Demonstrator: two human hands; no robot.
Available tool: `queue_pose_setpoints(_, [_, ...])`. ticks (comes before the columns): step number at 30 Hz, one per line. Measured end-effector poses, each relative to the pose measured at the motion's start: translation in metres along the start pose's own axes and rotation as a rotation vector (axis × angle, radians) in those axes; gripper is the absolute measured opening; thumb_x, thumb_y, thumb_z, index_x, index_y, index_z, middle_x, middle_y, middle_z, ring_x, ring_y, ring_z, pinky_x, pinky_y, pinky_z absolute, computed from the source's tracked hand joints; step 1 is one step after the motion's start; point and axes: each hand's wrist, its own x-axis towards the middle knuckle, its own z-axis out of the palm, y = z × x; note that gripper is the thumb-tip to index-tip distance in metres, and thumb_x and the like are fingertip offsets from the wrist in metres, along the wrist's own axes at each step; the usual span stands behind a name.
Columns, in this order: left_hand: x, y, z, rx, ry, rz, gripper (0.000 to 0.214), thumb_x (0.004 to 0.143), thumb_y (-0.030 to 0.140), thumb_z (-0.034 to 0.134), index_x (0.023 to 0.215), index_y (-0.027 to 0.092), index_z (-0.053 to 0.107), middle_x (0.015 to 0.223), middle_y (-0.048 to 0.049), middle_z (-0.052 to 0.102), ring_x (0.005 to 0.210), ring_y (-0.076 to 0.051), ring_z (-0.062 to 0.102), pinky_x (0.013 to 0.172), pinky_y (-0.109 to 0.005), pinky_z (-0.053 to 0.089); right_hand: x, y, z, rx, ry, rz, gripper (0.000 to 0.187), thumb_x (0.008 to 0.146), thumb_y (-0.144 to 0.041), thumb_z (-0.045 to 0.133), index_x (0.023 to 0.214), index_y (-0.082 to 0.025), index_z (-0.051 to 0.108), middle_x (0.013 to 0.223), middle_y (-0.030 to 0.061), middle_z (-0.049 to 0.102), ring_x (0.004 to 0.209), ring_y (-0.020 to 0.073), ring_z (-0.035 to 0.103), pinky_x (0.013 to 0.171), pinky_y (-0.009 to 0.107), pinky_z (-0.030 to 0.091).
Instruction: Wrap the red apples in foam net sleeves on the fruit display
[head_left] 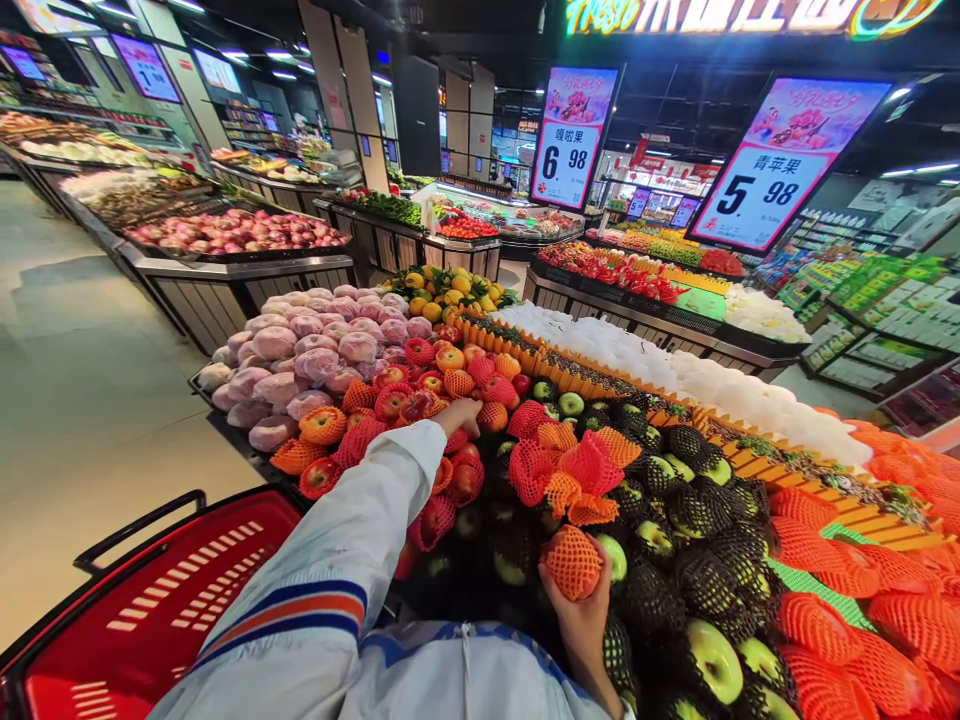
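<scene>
My right hand is wrapped round an apple in an orange foam net, low over the green apples in black nets. Stretched forward in a pale sleeve with striped bands, my left arm crosses the heap of red apples. At its end my left hand has its fingers bent down and together among these apples, beside one in an orange net; whatever is under the fingers is hidden. Loose red and orange foam nets lie on the green apples between my hands.
A red shopping basket with a black handle stands at my left. Wrapped pinkish fruit and yellow fruit lie beyond the red apples. Red-netted fruit is at right. An orange slatted divider runs behind, and price screens hang above.
</scene>
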Motion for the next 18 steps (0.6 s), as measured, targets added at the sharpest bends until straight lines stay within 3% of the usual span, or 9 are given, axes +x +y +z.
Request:
queue_pose_setpoints(5, [-0.012, -0.007, -0.006, -0.019, 0.024, 0.051, 0.087, 0.061, 0.027, 0.085, 0.139, 0.014, 0.050, 0.134, -0.0232, 0.067, 0.119, -0.039, 0.066, 0.095, -0.038, 0.050, 0.001, 0.001, 0.000, -0.001, -0.002, -0.002, 0.073, 0.069, -0.043, 0.088, 0.128, -0.023, 0.050, 0.126, 0.0128, 0.062, 0.110, 0.0301, 0.065, 0.099, 0.052, 0.053])
queue_pose_setpoints(13, [-0.025, -0.014, -0.016, -0.093, 0.021, 0.151, 0.088, 0.066, 0.028, 0.079, 0.146, 0.022, 0.046, 0.129, -0.0132, 0.071, 0.119, -0.034, 0.066, 0.095, -0.032, 0.048, 0.001, -0.006, 0.001, 0.033, -0.006, 0.032, 0.073, 0.066, -0.041, 0.089, 0.126, -0.024, 0.052, 0.121, 0.0097, 0.068, 0.107, 0.0290, 0.067, 0.098, 0.049, 0.054])
queue_pose_setpoints(18, [-0.027, -0.021, -0.017, -0.154, 0.025, 0.178, 0.077, 0.070, 0.031, 0.077, 0.143, 0.026, 0.052, 0.125, -0.0076, 0.074, 0.109, -0.027, 0.069, 0.091, -0.028, 0.049, 0.000, -0.001, 0.001, 0.053, -0.012, 0.062, 0.076, 0.065, -0.042, 0.090, 0.128, -0.024, 0.051, 0.125, 0.0113, 0.064, 0.110, 0.0309, 0.067, 0.102, 0.055, 0.052])
